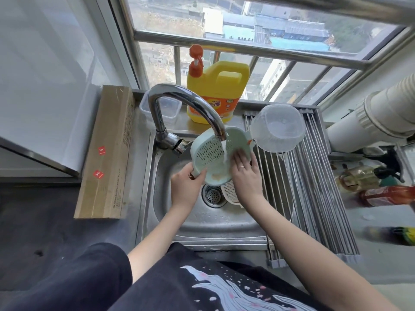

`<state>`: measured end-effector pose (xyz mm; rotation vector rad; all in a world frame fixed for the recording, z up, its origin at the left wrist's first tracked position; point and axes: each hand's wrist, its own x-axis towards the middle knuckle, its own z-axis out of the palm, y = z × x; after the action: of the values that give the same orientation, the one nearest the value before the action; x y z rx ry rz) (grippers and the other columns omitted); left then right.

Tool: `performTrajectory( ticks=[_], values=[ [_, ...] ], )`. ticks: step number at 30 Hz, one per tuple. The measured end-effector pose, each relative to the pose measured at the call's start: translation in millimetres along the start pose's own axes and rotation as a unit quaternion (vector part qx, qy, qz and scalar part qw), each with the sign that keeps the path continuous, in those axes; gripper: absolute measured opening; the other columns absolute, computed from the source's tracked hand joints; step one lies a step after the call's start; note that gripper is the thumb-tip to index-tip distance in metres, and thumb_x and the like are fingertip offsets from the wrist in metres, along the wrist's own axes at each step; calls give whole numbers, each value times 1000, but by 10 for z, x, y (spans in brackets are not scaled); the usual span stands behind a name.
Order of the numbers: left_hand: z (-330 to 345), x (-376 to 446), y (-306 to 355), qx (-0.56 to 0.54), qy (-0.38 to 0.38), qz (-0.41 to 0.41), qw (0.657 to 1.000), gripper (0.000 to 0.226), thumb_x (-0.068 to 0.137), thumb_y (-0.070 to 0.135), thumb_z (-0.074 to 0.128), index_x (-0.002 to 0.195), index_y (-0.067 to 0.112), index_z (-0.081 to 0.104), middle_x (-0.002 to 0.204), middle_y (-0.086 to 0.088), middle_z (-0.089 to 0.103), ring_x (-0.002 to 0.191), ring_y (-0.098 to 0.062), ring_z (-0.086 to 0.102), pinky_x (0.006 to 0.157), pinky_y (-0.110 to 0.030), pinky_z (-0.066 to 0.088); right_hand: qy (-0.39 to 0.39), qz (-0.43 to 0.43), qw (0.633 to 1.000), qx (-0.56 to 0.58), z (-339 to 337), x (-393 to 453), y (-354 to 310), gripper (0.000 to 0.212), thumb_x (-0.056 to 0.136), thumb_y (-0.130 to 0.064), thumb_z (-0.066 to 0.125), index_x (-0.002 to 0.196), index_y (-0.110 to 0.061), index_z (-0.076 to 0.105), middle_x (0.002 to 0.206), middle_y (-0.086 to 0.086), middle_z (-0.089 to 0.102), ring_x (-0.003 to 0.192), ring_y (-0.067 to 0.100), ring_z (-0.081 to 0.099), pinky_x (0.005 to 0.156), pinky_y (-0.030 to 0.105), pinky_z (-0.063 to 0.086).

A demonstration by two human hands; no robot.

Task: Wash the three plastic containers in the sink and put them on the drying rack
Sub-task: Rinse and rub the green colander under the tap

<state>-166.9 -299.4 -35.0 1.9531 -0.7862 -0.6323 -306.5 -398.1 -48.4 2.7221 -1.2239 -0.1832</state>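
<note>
While water runs, hands seemingly flank colander.

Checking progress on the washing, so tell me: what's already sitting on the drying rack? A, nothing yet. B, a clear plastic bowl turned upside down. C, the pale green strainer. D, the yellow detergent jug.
B: the clear plastic bowl lies inverted on the drying rack, while the green strainer is under the tap.

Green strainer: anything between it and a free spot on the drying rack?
Partly. The clear bowl sits upturned on the far end of the drying rack, right beside the green strainer. The near rails are bare, so nothing visible blocks a path there. Left hand grips it; right hand rubs inside.
</note>
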Motion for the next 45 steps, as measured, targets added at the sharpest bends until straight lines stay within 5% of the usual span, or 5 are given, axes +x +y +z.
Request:
performTrajectory(
  ticks=[7,11,15,34,45],
  values=[
    [90,19,198,-150,-173,-281,932,22,97,24,44,100,4,54,75,-16,67,62,-27,71,63,-38,59,-51,-2,997,-64,-36,2,55,51,87,-11,29,129,2,55,132,15,58,133,23,45,118,40,-10],
    [186,9,228,-215,-168,-283,920,15,99,18,42,95,6,51,74,-19,68,65,-24,71,63,-30,60,-96,47,994,-40,-67,-16,-58,62,96,-13,33,150,-1,7,159,15,12,148,27,3,102,45,-35],
    [322,53,111,-167,-126,-265,941,25,78,36,57,71,12,63,75,-19,68,74,-36,69,73,-47,58,-152,-51,977,140,-177,-98,-345,69,87,-10,48,149,-9,19,157,9,23,144,22,21,118,44,-4],
    [85,-128,-75,-137,-102,-275,946,5,96,11,45,100,11,47,79,-19,65,63,-23,66,73,-43,57,-197,-92,975,-51,-111,-46,-88,70,95,-23,41,153,-18,3,159,2,18,148,17,3,106,56,-25],
    [111,-188,-146,-100,-106,-295,944,19,95,13,45,96,-2,56,74,-20,66,55,-15,65,34,-15,41,-210,-100,970,65,30,-139,-129,70,94,-15,43,153,-23,6,160,-2,12,148,15,5,115,39,-20]
  ],
)
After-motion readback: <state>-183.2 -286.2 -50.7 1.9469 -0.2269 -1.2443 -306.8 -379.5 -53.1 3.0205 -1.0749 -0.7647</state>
